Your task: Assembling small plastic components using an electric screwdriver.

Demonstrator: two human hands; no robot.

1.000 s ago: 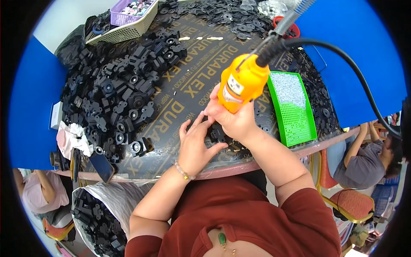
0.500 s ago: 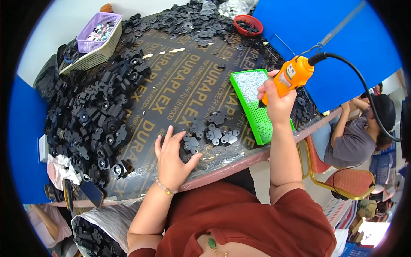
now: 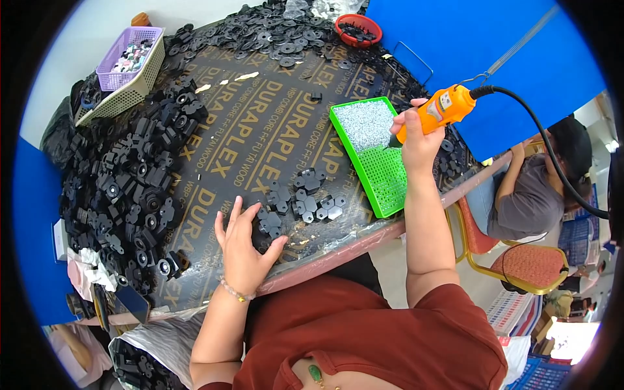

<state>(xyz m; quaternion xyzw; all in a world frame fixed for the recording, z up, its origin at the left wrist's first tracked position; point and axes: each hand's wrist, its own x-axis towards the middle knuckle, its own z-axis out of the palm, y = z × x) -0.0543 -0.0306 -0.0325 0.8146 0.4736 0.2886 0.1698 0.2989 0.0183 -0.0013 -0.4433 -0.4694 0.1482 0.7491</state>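
Observation:
My right hand [image 3: 416,140] grips an orange electric screwdriver [image 3: 437,112] with a black cable, its tip down over a green tray [image 3: 383,185] that holds many small silver screws. My left hand [image 3: 245,247] lies open and flat on the dark table sheet, fingers spread, touching a small cluster of black plastic parts [image 3: 300,201] near the front edge. The two hands are well apart.
A big heap of black parts [image 3: 130,188] fills the table's left side. A lilac basket [image 3: 127,62] sits in a beige one at the back left, a red bowl [image 3: 359,29] at the back. A blue partition stands right; another person [image 3: 533,188] sits beyond it.
My right hand has carried the screwdriver from the parts by my left hand out to the right over the green tray. My left hand stayed on the black parts, opening flat.

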